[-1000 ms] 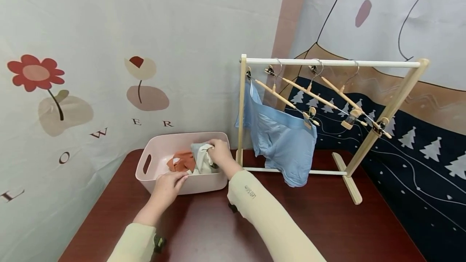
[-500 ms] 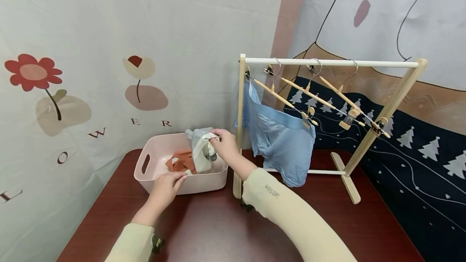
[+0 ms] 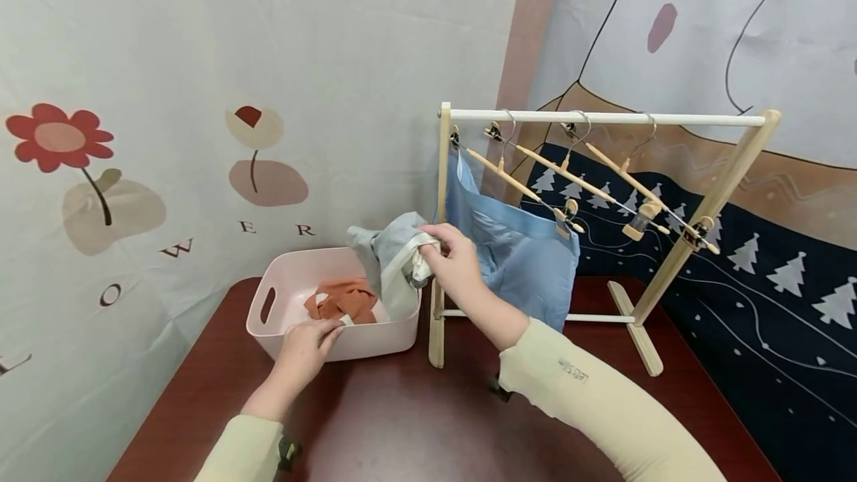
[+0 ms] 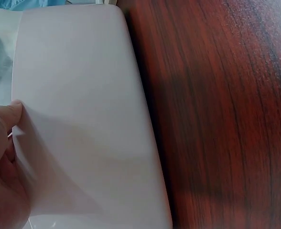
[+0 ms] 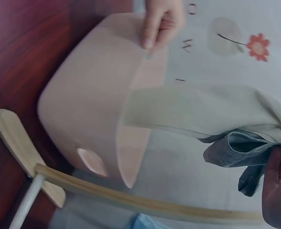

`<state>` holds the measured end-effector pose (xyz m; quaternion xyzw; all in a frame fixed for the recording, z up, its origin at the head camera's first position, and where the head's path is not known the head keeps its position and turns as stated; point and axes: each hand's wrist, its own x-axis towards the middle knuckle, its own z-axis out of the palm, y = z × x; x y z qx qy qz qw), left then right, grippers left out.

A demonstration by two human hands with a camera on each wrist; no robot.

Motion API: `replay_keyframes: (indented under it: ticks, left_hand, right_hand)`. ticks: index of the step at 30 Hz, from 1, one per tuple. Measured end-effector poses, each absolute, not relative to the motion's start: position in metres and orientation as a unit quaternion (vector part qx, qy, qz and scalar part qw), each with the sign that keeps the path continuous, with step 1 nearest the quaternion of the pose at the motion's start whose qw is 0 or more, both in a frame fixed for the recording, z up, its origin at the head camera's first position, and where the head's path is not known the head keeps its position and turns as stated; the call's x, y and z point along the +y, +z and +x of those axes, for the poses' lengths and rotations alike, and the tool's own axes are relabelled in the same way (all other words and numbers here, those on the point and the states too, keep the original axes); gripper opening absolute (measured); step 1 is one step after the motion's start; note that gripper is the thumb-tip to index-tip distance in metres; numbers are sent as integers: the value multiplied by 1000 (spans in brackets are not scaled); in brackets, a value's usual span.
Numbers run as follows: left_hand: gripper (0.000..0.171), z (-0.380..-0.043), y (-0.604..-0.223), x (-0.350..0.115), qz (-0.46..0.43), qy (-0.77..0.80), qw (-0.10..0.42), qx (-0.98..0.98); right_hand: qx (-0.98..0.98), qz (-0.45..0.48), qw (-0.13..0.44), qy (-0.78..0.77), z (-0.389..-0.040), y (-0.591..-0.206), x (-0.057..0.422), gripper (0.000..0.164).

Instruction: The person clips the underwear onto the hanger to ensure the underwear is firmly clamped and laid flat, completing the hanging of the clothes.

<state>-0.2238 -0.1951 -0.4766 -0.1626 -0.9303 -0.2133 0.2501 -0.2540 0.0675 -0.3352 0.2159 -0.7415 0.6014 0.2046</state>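
Observation:
My right hand (image 3: 458, 266) pinches a bunched grey and cream garment (image 3: 395, 244) just above the right end of a pink plastic basket (image 3: 375, 342). In the right wrist view the cream part of the cloth (image 5: 202, 107) trails down over the basket's rim, with grey folds near the fingers. My left hand (image 3: 303, 354) grips the basket's front rim; in the left wrist view the thumb lies at the rim's edge. Inside the basket lies a crumpled orange garment (image 3: 344, 300) with a white patch. The shape of the grey and cream garment is hidden by its folds.
A wooden rack (image 3: 602, 118) with white bars stands right of the basket. Light blue boxer shorts (image 3: 525, 259) hang from its leftmost clip hanger; two more hangers (image 3: 569, 169) hold nothing. The dark red table (image 3: 402, 422) meets a printed cloth backdrop (image 3: 375, 58).
My right hand has raised the grey and cream garment up and to the right, partly out of the basket, uncovering more of the orange cloth. The left hand stays at the rim.

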Motion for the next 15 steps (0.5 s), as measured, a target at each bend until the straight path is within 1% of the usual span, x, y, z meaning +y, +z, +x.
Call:
replay_keyframes:
  ticks: [9, 15]
  left_hand:
    - [10, -224, -477, -194, -151, -217, 237, -935]
    - [13, -223, -477, -194, -145, -220, 224, -938]
  right_hand:
    - [-700, 196, 197, 658, -238, -318, 108, 24]
    - [-704, 194, 199, 654, -222, -327, 131, 24]
